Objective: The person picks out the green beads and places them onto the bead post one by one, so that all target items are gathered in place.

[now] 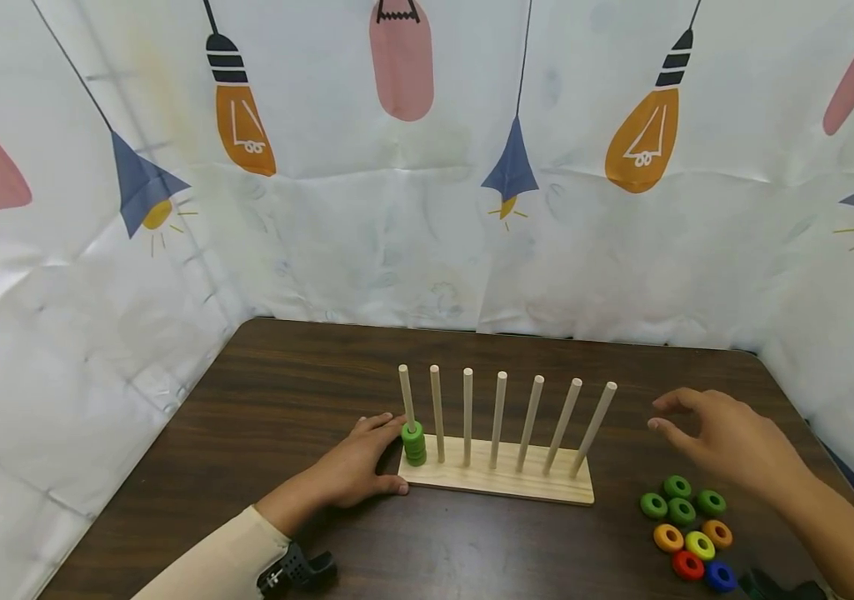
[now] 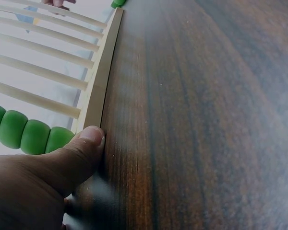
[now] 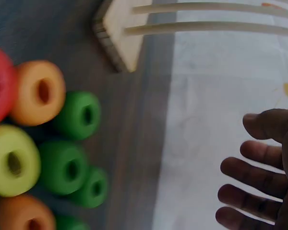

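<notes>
A wooden peg board (image 1: 497,473) with several upright pegs lies on the table. Several green rings (image 1: 414,445) are stacked on its leftmost peg. My left hand (image 1: 355,467) holds the board's left end, its thumb (image 2: 89,139) against the front edge and its fingers reaching round behind the stack. Over the table to the right of the board, my right hand (image 1: 734,437) is raised with nothing in it, its fingers (image 3: 252,175) spread and relaxed. Below it lie loose green rings (image 1: 681,511), orange rings (image 1: 668,537), a yellow ring (image 1: 700,546), a red ring (image 1: 687,566) and a blue ring (image 1: 720,576).
The dark wood-grain table (image 1: 307,375) has its far edge against a white curtain (image 1: 397,242) printed with lamps and bulbs. The curtain also hangs along the left and right sides. A black strap (image 1: 295,571) is on the left wrist.
</notes>
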A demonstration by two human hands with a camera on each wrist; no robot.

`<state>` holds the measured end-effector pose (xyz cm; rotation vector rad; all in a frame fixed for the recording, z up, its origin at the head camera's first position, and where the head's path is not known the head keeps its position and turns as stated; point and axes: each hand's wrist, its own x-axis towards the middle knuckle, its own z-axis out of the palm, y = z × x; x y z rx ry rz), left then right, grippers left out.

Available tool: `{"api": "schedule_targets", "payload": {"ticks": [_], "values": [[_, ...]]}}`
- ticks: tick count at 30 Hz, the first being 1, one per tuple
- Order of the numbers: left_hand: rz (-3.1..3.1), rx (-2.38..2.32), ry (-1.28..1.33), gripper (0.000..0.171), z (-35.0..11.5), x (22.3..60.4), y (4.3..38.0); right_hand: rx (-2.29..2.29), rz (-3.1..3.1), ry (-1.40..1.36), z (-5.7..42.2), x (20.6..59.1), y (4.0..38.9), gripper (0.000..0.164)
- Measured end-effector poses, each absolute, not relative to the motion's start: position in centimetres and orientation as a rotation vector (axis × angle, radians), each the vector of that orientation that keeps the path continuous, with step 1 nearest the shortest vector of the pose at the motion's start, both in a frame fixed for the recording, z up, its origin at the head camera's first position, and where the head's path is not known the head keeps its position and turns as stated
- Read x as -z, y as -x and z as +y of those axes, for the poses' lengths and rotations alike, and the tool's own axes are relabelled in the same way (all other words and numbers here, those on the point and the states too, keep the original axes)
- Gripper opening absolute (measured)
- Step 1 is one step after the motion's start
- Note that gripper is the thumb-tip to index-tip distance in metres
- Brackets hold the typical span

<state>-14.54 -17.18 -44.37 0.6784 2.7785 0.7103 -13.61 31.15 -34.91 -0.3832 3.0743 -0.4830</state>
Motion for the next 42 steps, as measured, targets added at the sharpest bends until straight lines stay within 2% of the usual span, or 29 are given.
{"api": "schedule_targets", "payload": {"ticks": [5, 8, 13, 21, 31, 42], "values": [[2.777, -0.713, -0.692, 0.092, -17.1, 44.4, 14.7, 0.494, 3.027, 0.445, 32.8, 36.9, 12.9, 0.028], [2.779, -0.704, -0.69, 0.092, -17.0, 44.4, 14.7, 0.494, 2.991, 0.468, 33.9, 38.0, 12.6, 0.023], [2.778, -0.701, -0.678, 0.092, -17.1, 44.5, 14.8, 0.497, 2.941, 0.441, 35.4, 39.6, 12.3, 0.025], [2.777, -0.721, -0.679, 0.092, -17.1, 44.5, 14.6, 0.557, 2.826, 0.347, 36.5, 41.3, 11.7, 0.017], [2.782, -0.721, -0.684, 0.092, -17.1, 44.4, 14.6, 0.578, 2.786, 0.269, 36.7, 42.1, 11.5, 0.013], [2.784, -0.721, -0.687, 0.092, -17.3, 44.6, 14.5, 0.525, 2.886, 0.286, 36.1, 42.3, 12.1, 0.019]]}}
